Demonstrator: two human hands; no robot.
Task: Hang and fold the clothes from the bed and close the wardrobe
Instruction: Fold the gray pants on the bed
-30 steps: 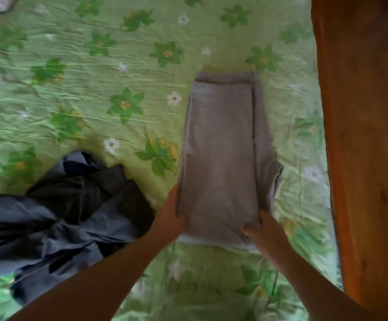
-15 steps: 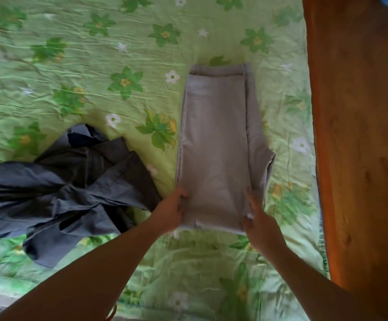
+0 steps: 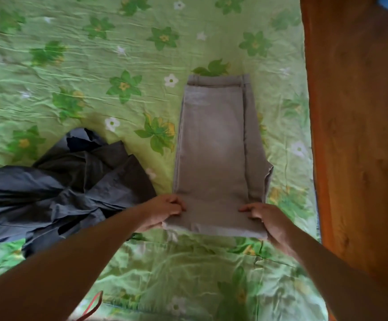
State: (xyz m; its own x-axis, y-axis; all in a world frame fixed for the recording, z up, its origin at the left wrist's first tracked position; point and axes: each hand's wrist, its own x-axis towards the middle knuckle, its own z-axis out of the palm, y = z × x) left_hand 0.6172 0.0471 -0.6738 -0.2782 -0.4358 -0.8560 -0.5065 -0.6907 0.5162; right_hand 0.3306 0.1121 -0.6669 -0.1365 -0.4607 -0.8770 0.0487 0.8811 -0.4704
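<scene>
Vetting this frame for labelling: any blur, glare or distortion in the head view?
Head view: trousers, left hand and right hand fairly sharp mid-frame; sheet smears toward the near edge and the top-left corner; the wide angle slightly bows the wood panel edge at right; light is soft with no glare; forearms read dark in the foreground.

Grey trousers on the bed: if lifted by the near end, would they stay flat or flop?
Probably flop: the grey trousers are soft cloth, bending where the left hand and right hand hold the near edge. Likely light, since both hands hold only its edge. Unlikely to slide on the creased sheet.
</scene>
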